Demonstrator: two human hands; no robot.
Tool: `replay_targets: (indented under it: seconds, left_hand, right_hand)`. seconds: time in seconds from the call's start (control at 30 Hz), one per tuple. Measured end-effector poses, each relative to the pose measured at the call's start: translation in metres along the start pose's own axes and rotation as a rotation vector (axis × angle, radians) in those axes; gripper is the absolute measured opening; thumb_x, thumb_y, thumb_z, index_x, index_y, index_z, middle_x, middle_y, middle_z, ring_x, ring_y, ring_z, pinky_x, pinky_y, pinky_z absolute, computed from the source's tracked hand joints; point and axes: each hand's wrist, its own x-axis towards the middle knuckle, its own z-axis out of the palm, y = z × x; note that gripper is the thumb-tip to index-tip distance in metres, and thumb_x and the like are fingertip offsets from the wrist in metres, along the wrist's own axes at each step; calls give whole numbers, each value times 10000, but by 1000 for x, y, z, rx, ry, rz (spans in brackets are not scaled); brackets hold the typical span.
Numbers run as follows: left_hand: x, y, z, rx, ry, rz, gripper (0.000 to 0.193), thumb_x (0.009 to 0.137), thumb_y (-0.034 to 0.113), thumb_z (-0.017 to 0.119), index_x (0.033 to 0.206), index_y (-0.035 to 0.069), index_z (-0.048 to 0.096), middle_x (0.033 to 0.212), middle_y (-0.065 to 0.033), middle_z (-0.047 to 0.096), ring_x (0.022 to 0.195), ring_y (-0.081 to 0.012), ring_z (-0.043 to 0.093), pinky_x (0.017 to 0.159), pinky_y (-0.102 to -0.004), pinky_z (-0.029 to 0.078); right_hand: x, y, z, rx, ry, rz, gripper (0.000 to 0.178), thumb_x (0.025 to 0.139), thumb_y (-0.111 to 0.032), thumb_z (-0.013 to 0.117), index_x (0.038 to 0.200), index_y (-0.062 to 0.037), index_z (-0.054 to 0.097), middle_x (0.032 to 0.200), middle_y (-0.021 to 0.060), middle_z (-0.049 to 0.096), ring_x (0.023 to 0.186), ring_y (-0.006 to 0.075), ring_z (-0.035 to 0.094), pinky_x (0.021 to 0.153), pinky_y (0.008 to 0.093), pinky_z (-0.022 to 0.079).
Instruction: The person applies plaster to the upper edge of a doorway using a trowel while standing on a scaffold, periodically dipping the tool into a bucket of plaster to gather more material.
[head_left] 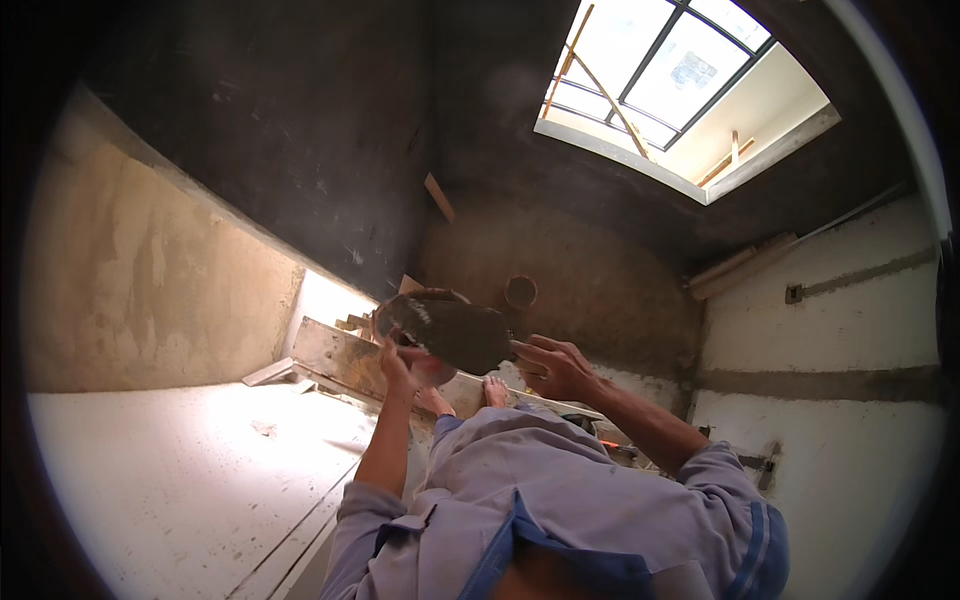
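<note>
In front of my body, my left hand (397, 362) grips the near left side of a round, reddish bowl-like container (436, 373), its thumb up by the rim. Across its top lies a dark grey, wet-looking trowel blade (462, 336), apparently coated with mortar, with a few pale streaks at the left. My right hand (558, 369) is closed at the blade's right end, fingers curled round what seems to be the handle, mostly hidden by them. How much the container holds is covered by the blade.
My bare feet (494, 391) stand on a narrow board (335, 358). Beyond and below, a small round bucket (520, 291) stands on the brown floor. A dark wall rises at upper left. A gridded window (690, 75) is at upper right; white walls with grey patched strips (820, 384) stand right.
</note>
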Motion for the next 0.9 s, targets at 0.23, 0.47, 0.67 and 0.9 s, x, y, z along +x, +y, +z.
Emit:
replay_targets:
  seconds: [0.23, 0.47, 0.67, 0.9]
  left_hand:
    - [76, 56, 77, 687, -357, 280, 366, 1014, 324, 492, 1221, 32, 567, 1102, -66, 621, 968, -187, 604, 864, -356, 489]
    - [-149, 208, 51, 732, 93, 872, 548, 908, 140, 677, 1392, 22, 449, 1390, -133, 505, 1297, -243, 487, 1030, -409, 455]
    - [-374, 378, -23, 829, 1343, 1982, 860, 787, 221, 809, 1424, -35, 291, 1451, -199, 352, 1330, -322, 357, 1092, -441, 332]
    - [-643, 499, -77, 1012, 2338, 2211, 1117, 651, 391, 883, 1466, -26, 243, 1469, -228, 303, 1353, -402, 302, 1120, -498, 248]
  right_hand:
    - [-33, 9, -36, -133, 161, 3, 491, 749, -75, 690, 1224, 0, 592, 966, 166, 624, 829, 350, 648, 692, 409, 540]
    - [-30, 13, -64, -205, 134, -258, 331, 766, -159, 733, 1005, 48, 637, 994, 257, 662, 881, 452, 637, 768, 492, 528]
    - [54, -55, -79, -224, -10, -598, 436, 845, -240, 729, 1197, -14, 604, 1045, 231, 656, 934, 397, 646, 793, 454, 532]
    - [123, -204, -90, -198, 92, -1160, 367, 836, -124, 685, 1151, 20, 567, 951, 237, 648, 825, 447, 622, 718, 477, 510]
